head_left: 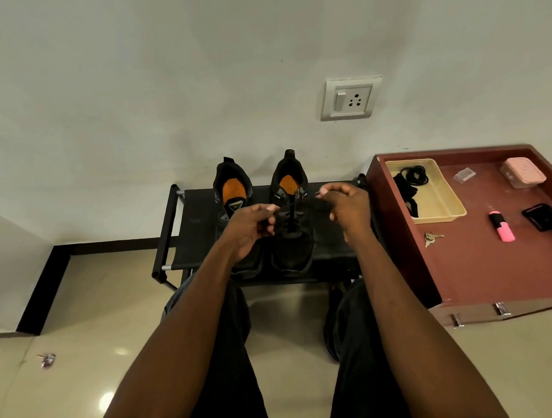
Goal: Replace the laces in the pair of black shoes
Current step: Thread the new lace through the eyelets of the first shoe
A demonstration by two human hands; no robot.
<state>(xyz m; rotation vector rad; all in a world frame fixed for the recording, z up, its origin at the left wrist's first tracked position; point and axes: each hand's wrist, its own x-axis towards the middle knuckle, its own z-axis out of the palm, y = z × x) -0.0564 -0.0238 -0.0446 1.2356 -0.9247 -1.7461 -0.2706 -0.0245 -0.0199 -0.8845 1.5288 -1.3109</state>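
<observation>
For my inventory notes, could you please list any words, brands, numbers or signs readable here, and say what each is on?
Nothing can be read with certainty.
Right shoe: small white marks beside its opening, too small to read.
Left shoe: faint mark on the orange insole, blurred.
Pink box: faint embossed mark, unreadable.
Wall socket: no lettering visible.

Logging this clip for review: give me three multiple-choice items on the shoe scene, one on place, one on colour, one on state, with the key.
1. Where do the black shoes stand?
A. on the black rack
B. on the floor
C. in the yellow tray

2. What colour are the shoes' insoles?
A. white
B. orange
C. blue

3. What are the left hand and right hand doing?
A. resting open
B. lifting a shoe
C. pinching lace ends

Key: 1 A, both sit on the rack top; 2 B, orange shows inside; 3 C, fingertips pinch lace over the right-side shoe.
</observation>
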